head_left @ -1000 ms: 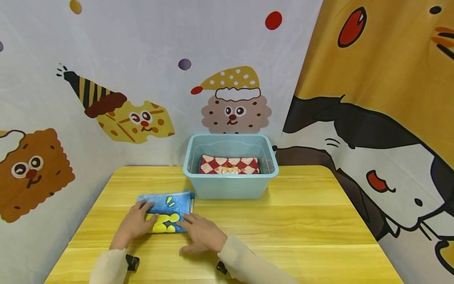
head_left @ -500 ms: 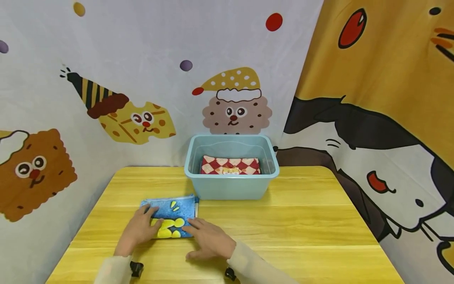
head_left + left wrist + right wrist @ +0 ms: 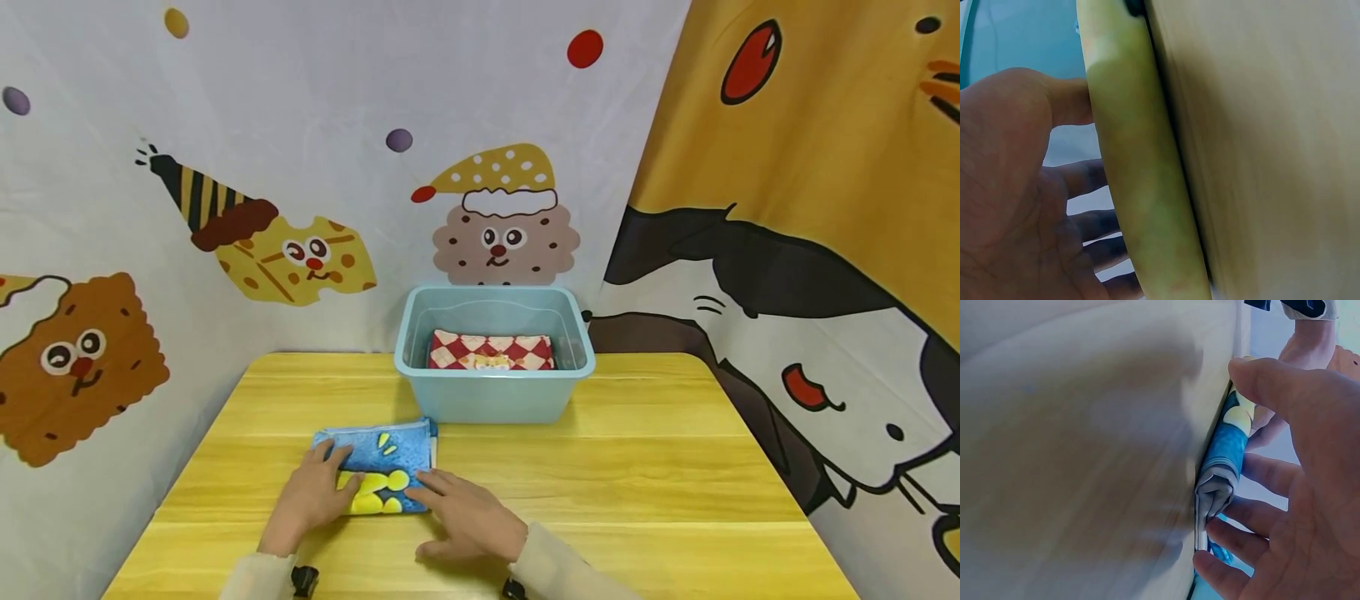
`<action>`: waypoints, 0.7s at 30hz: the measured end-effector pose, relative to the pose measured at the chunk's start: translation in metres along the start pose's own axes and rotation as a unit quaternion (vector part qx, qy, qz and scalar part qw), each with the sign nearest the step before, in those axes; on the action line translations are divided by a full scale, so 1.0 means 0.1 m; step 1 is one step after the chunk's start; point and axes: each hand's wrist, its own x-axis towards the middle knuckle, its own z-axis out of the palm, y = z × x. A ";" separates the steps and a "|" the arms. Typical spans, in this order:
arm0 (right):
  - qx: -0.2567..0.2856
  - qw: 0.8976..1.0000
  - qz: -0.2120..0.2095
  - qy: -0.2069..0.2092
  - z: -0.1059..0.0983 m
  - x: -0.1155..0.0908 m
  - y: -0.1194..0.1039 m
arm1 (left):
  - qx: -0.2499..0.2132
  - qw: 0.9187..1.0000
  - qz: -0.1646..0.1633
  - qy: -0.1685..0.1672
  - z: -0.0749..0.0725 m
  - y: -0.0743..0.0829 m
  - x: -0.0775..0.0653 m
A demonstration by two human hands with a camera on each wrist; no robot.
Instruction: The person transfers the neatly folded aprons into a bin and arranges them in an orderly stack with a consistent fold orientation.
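A folded blue towel with yellow shapes lies flat on the wooden table. My left hand rests on its left part, fingers extended. On the right edge of the towel lie the fingertips of my right hand, also stretched out, with the thumb apart on the near side. In the left wrist view the towel's yellow folded edge runs beside the thumb and hides the fingertips. From the right wrist, the rolled layers of the towel's end show next to the fingers.
A light blue plastic bin stands at the back of the table, beyond the towel. Inside it sits a red and cream checked folded cloth. Behind the table hangs a cartoon-printed curtain.
Both hands and the folded towel have slid to the right and a little nearer to me. The bin stays in place; the head view has shifted slightly.
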 end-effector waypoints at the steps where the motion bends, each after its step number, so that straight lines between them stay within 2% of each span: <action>1: 0.002 1.000 0.002 0.000 0.00 -0.02 0.00 | 0.001 1.000 0.000 0.000 0.01 0.01 0.00; 7: 0.019 1.000 0.014 -0.005 -0.01 -0.12 0.03 | 0.005 1.000 -0.004 0.002 0.04 0.11 -0.02; 15: 0.025 0.999 0.020 0.009 -0.02 -0.25 0.06 | 0.012 1.000 0.010 0.015 0.06 0.25 -0.03; 21: 0.032 0.999 0.029 0.001 -0.03 -0.33 0.08 | 0.009 1.000 0.014 0.014 0.06 0.35 -0.05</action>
